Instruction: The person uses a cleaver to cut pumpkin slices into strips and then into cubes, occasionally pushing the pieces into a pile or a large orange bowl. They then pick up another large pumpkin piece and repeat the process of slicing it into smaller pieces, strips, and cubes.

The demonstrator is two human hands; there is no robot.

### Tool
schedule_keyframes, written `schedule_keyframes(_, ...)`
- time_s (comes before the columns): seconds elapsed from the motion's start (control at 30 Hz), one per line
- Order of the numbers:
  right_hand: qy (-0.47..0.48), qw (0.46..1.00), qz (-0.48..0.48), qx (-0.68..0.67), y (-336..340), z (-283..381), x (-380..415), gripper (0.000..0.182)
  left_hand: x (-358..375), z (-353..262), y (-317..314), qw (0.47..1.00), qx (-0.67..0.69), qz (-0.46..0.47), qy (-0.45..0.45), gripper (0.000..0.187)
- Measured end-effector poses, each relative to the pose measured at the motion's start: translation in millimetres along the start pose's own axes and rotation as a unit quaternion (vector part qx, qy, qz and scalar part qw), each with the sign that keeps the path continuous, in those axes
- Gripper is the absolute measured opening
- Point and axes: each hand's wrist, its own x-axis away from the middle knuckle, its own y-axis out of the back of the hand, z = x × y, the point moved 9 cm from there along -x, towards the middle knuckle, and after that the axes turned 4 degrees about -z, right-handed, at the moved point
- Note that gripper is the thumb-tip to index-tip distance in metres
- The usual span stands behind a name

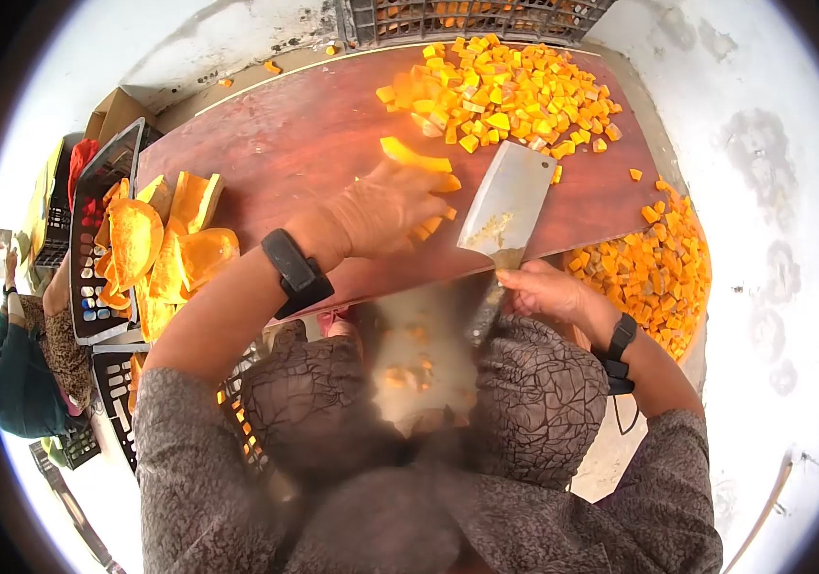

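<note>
My right hand [548, 292] is closed around the handle of a cleaver [513, 196]. Its wide blade lies near the board's front edge, with bits of orange flesh stuck to it. Left of the blade, my left hand [388, 209] is closed over several pumpkin strips [417, 155] on the reddish board [304, 124]. Ends of the strips show beyond the fingers; the palm hides the rest. A pile of pumpkin cubes [524, 96] lies at the back right of the board. Larger pumpkin pieces [180, 239] are heaped at the left end.
A black crate [103, 325] stands by the board's left end, and another crate [476, 24] stands behind it. Below the right edge sits a big heap of pumpkin cubes [653, 273]. White walls [763, 287] stand close on the right. Another person [27, 373] is at far left.
</note>
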Motion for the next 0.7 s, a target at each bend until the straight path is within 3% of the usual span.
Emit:
schedule_keyframes(0.07,0.013,0.999,-0.031,0.005,3.5,7.9,9.1,0.049,1.4,-0.4,-4.8,1.0,-0.013,-0.005,-0.001,0.075)
schedule_keyframes(0.17,0.008,0.996,0.004,-0.092,6.6,11.6,16.4,0.047,-1.6,-7.9,0.9,0.997,-0.062,-0.037,-0.015,0.075)
schedule_keyframes(0.23,0.022,0.994,0.009,-0.103,6.4,13.7,12.2,0.047,-2.7,-4.4,1.8,0.997,-0.069,-0.002,0.033,0.07)
schedule_keyframes(0.33,0.035,0.99,-0.001,-0.138,4.8,22.2,14.8,0.042,-3.8,-4.4,0.1,0.995,-0.082,-0.027,0.039,0.063)
schedule_keyframes(0.57,0.059,0.993,0.012,-0.105,21.3,21.1,19.2,0.027,-14.8,-1.3,-8.5,0.995,-0.094,-0.014,0.042,0.054)
schedule_keyframes(0.7,0.116,0.98,-0.05,-0.153,44.2,20.7,14.2,0.022,-10.0,4.3,-6.7,0.994,-0.086,0.023,0.059,0.051)
